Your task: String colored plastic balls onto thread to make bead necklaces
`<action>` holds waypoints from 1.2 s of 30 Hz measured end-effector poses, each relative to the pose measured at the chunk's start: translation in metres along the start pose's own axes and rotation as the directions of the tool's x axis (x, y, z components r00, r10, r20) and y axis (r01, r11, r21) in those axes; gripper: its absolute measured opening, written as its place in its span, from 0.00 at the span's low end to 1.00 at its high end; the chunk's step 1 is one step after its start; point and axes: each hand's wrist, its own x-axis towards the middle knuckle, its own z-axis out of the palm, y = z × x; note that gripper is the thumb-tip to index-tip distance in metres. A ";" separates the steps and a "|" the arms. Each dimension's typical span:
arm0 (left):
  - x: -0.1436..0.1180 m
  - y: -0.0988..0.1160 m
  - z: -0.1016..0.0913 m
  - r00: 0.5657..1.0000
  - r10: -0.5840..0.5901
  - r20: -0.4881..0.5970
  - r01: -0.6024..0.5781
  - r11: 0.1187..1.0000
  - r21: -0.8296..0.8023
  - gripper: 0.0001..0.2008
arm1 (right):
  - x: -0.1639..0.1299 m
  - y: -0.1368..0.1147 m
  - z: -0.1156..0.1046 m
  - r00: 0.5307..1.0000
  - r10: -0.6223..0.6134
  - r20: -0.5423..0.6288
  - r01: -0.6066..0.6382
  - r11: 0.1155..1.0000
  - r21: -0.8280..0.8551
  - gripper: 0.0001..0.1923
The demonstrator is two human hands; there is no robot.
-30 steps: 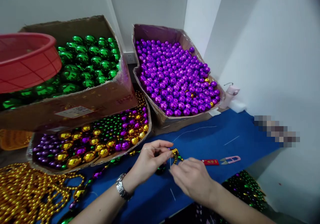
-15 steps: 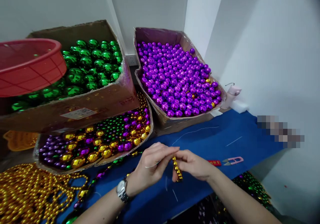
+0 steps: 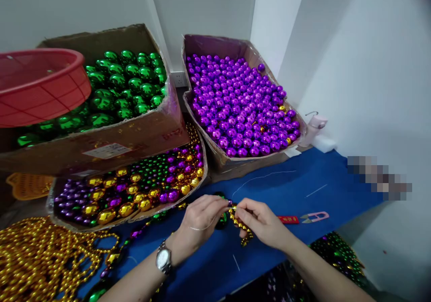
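Between the two hands, above the blue-covered worktop (image 3: pixel 283 194), a string of gold beads (image 3: pixel 240 225) hangs in a short curve. The left hand (image 3: pixel 204 216) has its fingertips drawn together on a white thread (image 3: pixel 199 229), which trails across the back of that hand; the right hand (image 3: pixel 259 223) pinches the string near its top, between thumb and finger. If either pinch loosened, the thread could slip and the beads might slide off or drop; a tug on the trailing length (it lies loose over the skin) could snag or knot it. Counted up, there is one watch (image 3: pixel 163 258), one pair of pink-handled snips (image 3: pixel 314 217), one red packet (image 3: pixel 288 220) and one red basket (image 3: pixel 43 93). Cardboard boxes number three: one of green balls (image 3: pixel 148 136), one of purple balls (image 3: pixel 222 162), one of mixed beads (image 3: pixel 204 169). The balls, and the gold chains (image 3: pixel 47 261) heaped at the left, overlap too much to count.
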 end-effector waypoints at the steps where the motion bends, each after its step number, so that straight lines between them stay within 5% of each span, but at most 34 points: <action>1: -0.004 -0.003 -0.001 1.000 -0.018 0.001 0.018 0.998 0.052 0.09 | -0.001 0.001 -0.001 1.000 -0.006 -0.013 0.006 1.000 -0.004 0.13; 5: -0.016 -0.004 -0.009 0.950 -0.311 -0.004 0.311 0.949 0.048 0.07 | -0.005 0.009 -0.005 0.998 -0.016 -0.063 0.015 1.000 -0.005 0.14; 7: -0.018 0.002 -0.016 0.853 -0.517 0.078 0.522 0.835 -0.176 0.11 | -0.007 0.015 -0.006 0.998 0.005 -0.066 -0.004 1.000 0.015 0.15; 9: -0.017 0.010 -0.020 0.746 -0.635 0.203 0.641 0.602 -0.476 0.11 | -0.007 0.022 -0.003 0.998 0.032 -0.063 -0.029 0.998 0.049 0.15; 11: -0.013 0.017 -0.021 0.690 -0.668 0.279 0.615 0.337 -0.713 0.10 | -0.006 0.030 0.002 0.996 0.059 -0.069 -0.052 0.994 0.095 0.15; 13: -0.010 0.021 -0.019 0.680 -0.671 0.295 0.514 0.151 -0.844 0.09 | -0.005 0.037 0.008 0.993 0.090 -0.078 -0.076 0.984 0.163 0.15; 17: -0.002 0.022 -0.012 0.714 -0.643 0.278 0.349 -0.017 -0.937 0.10 | -0.005 0.045 0.013 0.989 0.142 -0.045 -0.115 0.921 0.371 0.14; 23: 0.009 0.023 -0.003 0.761 -0.580 0.290 0.292 -0.092 -0.952 0.11 | -0.001 0.020 0.003 0.984 0.081 -0.157 0.039 0.765 0.642 0.18; 27: 0.018 0.027 -0.001 0.788 -0.542 0.292 0.309 -0.061 -0.949 0.10 | 0.010 -0.008 0.004 0.983 -0.002 -0.185 0.140 0.664 0.735 0.17; 36: 0.021 0.042 -0.042 0.849 -0.488 0.204 0.329 0.187 -0.926 0.11 | 0.005 -0.056 0.003 0.987 -0.123 -0.100 0.158 0.807 0.569 0.16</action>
